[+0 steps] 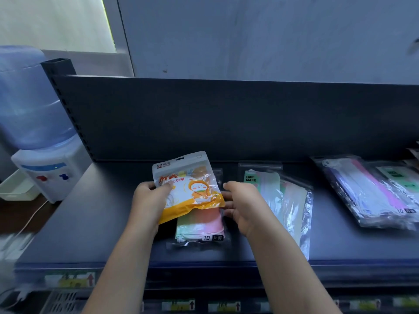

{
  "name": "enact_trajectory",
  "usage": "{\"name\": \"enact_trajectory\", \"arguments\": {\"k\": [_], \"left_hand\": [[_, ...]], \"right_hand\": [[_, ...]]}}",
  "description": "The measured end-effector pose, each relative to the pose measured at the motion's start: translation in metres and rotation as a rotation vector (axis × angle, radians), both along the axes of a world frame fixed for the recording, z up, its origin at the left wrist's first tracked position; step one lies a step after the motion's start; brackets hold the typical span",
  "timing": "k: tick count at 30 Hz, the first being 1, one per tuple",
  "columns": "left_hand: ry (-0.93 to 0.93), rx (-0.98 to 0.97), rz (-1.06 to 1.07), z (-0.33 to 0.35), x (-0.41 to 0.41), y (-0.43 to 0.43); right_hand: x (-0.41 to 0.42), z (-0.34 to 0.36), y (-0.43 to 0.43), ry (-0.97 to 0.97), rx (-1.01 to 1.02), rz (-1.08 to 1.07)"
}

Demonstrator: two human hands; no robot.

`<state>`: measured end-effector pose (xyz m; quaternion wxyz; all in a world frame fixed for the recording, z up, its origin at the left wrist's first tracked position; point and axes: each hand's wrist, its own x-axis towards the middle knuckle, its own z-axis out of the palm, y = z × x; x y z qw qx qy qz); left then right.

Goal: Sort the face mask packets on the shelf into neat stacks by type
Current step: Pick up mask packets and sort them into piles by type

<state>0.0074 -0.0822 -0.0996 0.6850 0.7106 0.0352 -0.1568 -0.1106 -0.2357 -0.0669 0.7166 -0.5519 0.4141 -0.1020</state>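
My left hand (148,201) grips the left edge of an orange-and-white cartoon mask packet (189,185), held tilted just above the dark shelf (90,214). My right hand (241,203) touches that packet's right edge with its fingers spread. Beneath it lies a clear packet of pastel green and pink masks (200,225) marked "10". To the right lies a clear "FACE MASK" packet (281,196) with pale green masks. At the far right sits a pile of clear packets (371,191) with white, pink and green masks.
A dark back panel (226,118) closes the shelf behind. A water dispenser (38,137) with a blue bottle stands to the left, beside the shelf upright. Price labels (70,279) line the shelf's front edge, and a lower shelf shows below.
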Motion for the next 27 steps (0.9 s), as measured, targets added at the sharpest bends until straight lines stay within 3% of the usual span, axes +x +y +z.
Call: {"name": "enact_trajectory", "arguments": {"k": [5, 12, 27], "left_hand": [[0.039, -0.099, 0.004, 0.0, -0.001, -0.002], [0.054, -0.25, 0.026, 0.011, -0.003, -0.002], [0.021, -0.204, -0.09, 0.032, -0.024, -0.03]], "right_hand": [[-0.001, -0.003, 0.0, -0.053, -0.025, 0.0], [-0.011, 0.003, -0.007, -0.312, 0.193, 0.097], [-0.081, 0.009, -0.089, -0.38, 0.04, -0.138]]}}
